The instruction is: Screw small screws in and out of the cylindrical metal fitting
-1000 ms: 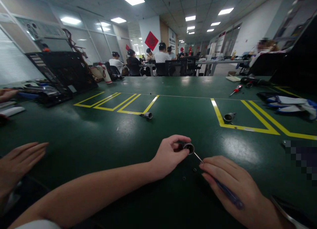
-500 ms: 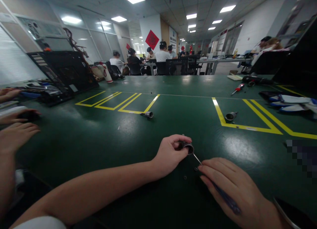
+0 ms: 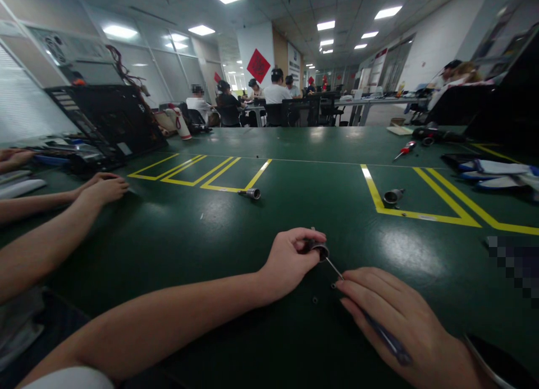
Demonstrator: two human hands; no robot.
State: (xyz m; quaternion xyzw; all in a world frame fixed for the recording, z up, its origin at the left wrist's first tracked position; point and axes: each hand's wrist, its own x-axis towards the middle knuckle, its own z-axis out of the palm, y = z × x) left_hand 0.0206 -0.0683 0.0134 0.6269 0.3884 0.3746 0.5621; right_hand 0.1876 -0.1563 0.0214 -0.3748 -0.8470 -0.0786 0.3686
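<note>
My left hand (image 3: 290, 262) is closed around a small cup-shaped metal part (image 3: 321, 251), its open end turned toward my right hand. Between the fingers of my right hand (image 3: 396, 310) is a screwdriver (image 3: 385, 338) with a thin shaft and a dark translucent handle. The shaft's tip goes into the mouth of the metal part, where it is hidden. Two small dark rings, a nearer one (image 3: 315, 300) and another (image 3: 333, 286) by my right fingertips, lie on the green table (image 3: 202, 254).
Similar metal parts lie ahead, one (image 3: 252, 193) left and one (image 3: 393, 196) right, by yellow tape lines. A red screwdriver (image 3: 405, 150) and gloves (image 3: 497, 173) are at the right. A co-worker's hands (image 3: 105, 188) rest at the left, near a black panel (image 3: 112, 119).
The co-worker's hands at the left have moved right and forward over the table. My own hands and the metal part have stayed almost still.
</note>
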